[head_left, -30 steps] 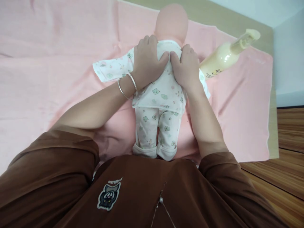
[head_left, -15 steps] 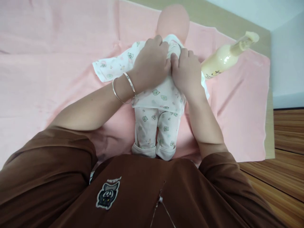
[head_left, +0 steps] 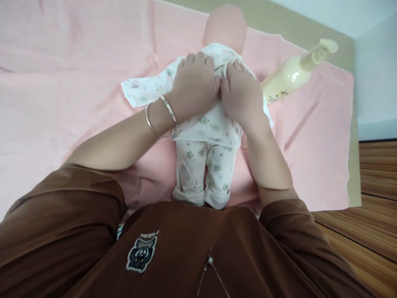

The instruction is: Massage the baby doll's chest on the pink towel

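Observation:
A baby doll [head_left: 226, 25] lies lengthwise before me, its smooth head at the far end; no facial features show. It wears a white printed shirt [head_left: 214, 126] and matching trousers [head_left: 190, 165] with turned-up cuffs. My left hand [head_left: 196, 85] rests palm down on the upper part of the shirt, fingers towards the head. Beside it, my right hand [head_left: 242, 93] lies on the shirt in the same way. Their thumbs nearly touch over the middle of the doll's upper body. Both hands look open, though their palms and some fingertips are hidden. One shirt sleeve [head_left: 145, 89] stretches out to the left.
A pale yellow pump bottle [head_left: 290, 78] stands close to my right hand. Under the doll spreads a pink cloth [head_left: 77, 82] with some creases. The light tabletop [head_left: 335, 51] shows along the far and right edges, beyond which lies a wood-plank floor [head_left: 378, 174].
Both hands have slid slightly down from the doll's neck and shoulders, and more of the shirt's collar area shows. The right fingers have moved inward, closer to the left hand.

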